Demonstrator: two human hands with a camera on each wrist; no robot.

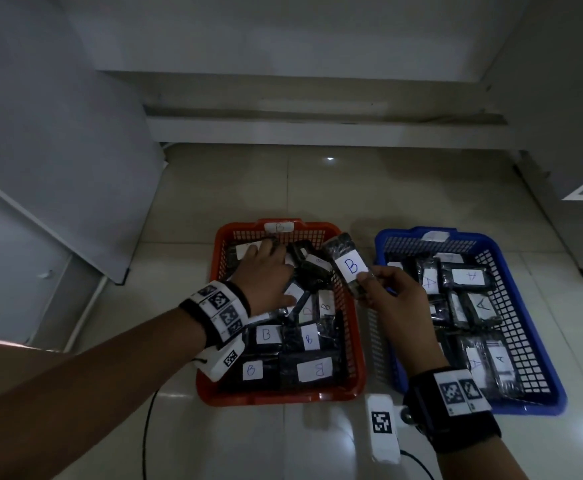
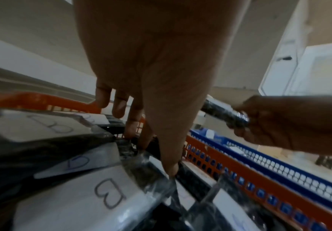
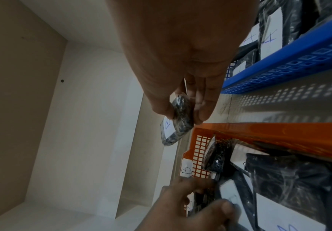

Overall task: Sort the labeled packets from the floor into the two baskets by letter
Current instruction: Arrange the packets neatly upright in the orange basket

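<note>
The orange basket on the left is full of black packets with white B labels. To its right, the blue basket holds packets marked A. My left hand reaches into the far part of the orange basket, with its fingers stretched down onto the packets there. My right hand pinches the lower end of a black packet labelled B. It holds that packet tilted above the orange basket's right rim, beside the blue basket's wall.
Both baskets stand on pale floor tiles in front of a low wall ledge. A white cabinet door stands to the left. A black cable runs across the floor near me. The orange basket's far rim carries a B tag.
</note>
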